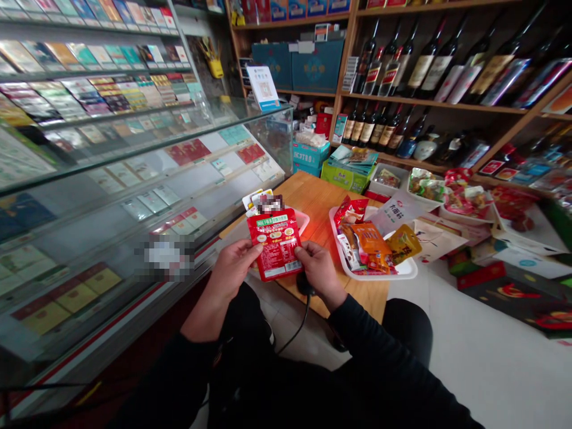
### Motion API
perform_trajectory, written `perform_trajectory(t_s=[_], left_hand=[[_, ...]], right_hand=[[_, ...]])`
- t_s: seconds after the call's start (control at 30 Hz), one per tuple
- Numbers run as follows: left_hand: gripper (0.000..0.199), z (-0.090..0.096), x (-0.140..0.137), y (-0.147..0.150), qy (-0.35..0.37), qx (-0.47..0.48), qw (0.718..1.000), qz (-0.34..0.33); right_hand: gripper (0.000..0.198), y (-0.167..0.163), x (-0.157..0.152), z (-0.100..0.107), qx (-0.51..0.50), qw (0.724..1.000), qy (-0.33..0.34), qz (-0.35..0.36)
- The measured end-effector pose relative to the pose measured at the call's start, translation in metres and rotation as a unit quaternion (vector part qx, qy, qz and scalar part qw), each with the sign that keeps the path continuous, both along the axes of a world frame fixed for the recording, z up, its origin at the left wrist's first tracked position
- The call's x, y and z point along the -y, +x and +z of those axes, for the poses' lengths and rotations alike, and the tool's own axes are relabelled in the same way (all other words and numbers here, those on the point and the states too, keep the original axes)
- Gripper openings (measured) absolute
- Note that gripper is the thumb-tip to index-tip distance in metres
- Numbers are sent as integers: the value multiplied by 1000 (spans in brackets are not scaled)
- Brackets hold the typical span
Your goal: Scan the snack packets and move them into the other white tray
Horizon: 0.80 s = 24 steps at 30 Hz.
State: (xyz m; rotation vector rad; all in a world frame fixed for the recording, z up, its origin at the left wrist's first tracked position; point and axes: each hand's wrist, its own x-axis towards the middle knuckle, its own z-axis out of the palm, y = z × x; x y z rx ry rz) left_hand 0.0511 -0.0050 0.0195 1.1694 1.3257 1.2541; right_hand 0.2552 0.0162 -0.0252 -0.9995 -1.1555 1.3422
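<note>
A flat red food packet (277, 247) with printed text and small food pictures is held up between both hands. My left hand (232, 268) pinches its left edge, thumb on the printed face. My right hand (320, 269) grips the right edge in the same way. Behind the packet, a pink-rimmed tray (304, 223) is partly hidden, with several small packages at its far side. To the right stands a white tray (404, 274) heaped with snack packets, among them an orange packet (372, 238) and a red one (353, 210).
The trays rest on a small wooden table (304, 185). A glass display counter (147, 155) runs along the left. Boxes of snacks (426, 187) line the right, below shelves of bottles (422, 65). A black cable (297, 330) hangs below the table's near edge.
</note>
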Motion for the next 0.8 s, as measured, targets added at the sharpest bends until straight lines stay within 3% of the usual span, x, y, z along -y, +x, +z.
perform_trajectory(t_s=[0.37,0.8], left_hand=[[32,-20,3,3,17,-62,998,-24],[27,-12,-10,18,25,-42,998,-41]], right_hand=[[30,9,0,-3,52,998,17,-16],[24,23,-5,1,44,998,25,-25]])
